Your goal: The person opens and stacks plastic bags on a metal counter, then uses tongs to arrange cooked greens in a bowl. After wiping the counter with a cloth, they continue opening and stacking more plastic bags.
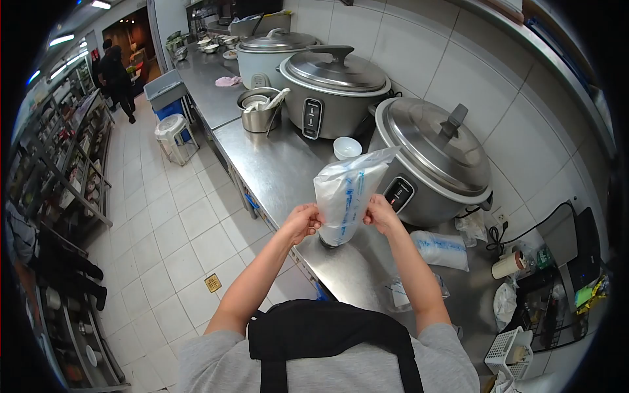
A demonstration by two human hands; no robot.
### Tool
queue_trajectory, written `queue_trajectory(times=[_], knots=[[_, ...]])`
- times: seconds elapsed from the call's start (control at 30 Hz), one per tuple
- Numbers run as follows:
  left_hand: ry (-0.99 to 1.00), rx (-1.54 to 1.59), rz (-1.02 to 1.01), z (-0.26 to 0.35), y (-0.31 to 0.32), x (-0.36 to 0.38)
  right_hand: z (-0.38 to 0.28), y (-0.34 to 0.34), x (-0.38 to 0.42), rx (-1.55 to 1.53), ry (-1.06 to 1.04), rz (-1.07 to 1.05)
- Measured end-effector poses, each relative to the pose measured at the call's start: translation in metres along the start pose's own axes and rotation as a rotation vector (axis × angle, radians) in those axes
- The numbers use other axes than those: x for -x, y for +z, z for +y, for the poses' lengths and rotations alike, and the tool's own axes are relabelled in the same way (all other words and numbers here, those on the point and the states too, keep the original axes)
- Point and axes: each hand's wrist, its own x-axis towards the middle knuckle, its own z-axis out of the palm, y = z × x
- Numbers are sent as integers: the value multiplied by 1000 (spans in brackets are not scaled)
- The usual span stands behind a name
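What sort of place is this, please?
Probably a commercial kitchen: large lidded rice cookers on a long stainless-steel counter, and shelving stacked with dishes across the tiled floor.

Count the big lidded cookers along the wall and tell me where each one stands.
3. The nearest cooker is just beyond the right hand; the middle cooker is next along the counter; the paler far cooker stands past it. The cluttered far end could hide more.
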Motion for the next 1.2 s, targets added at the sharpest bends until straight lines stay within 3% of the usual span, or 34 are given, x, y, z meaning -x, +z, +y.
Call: queue_trajectory(times=[0.07, 0.1, 0.17, 0.2, 0.27, 0.3, 0.37, 0.43, 0.5, 0.6, 0.67, 0.7, 0.77, 0.8, 0.83, 0.9, 0.93, 0.97, 1.0, 1.13, 1.2], knots=[[142, -473, 198, 6, 6, 9, 5, -10, -1, 324, -179, 73], [148, -474, 196, 13, 11, 14, -2, -6, 7, 326, -184, 74], [671, -418, 50, 28, 21, 24, -14, 2, 21, -152, -618, 32], [672, -420, 50, 33, 31, 24, -11, -2, 16, -155, -662, -177], [917, -379, -4, 37, 57, 15, 0, 16, 20, -21, -635, -89], [912, -379, -6, 34, 63, 9, 2, 30, 23, 119, -606, -2], [906, -296, 193, 29, 71, -3, 16, 43, 18, 61, -585, 21], [886, -231, 164, 26, 63, -10, 21, 52, 17, 11, -654, 156], [854, -167, 135, 32, 70, -6, 14, 53, 22, -26, -642, 137], [1010, -211, 201, 46, 82, 5, 16, 48, 18, 15, -649, 108], [1271, -688, 329, 69, 79, 2, 13, 48, 21, 64, -665, 111], [1263, -689, 329, 79, 78, 5, 12, 50, 25, 61, -658, 112], [759, -446, 159, 99, 77, 11, 8, 55, 28, 111, -667, 173], [688, -222, 37, 101, 75, 5, 12, 56, 26, 109, -670, 170], [691, -226, 40, 96, 74, 1, 23, 58, 24, 175, -656, 235], [887, 42, 110, 78, 72, -10, 38, 63, 23, 240, -649, 293], [1034, -137, 102, 60, 58, -19, 42, 66, 22, 192, -699, 330], [1057, -305, 271, 31, 34, -44, 47, 71, 21, 143, -748, 361], [1027, -287, 212, 34, 61, -17, 52, 73, 20, 139, -757, 338], [1022, -448, 308, -12, 53, -23, 88, 68, 7, 451, -785, 485], [939, -410, 295, -19, 53, -20, 92, 75, 8, 251, -789, 431]])
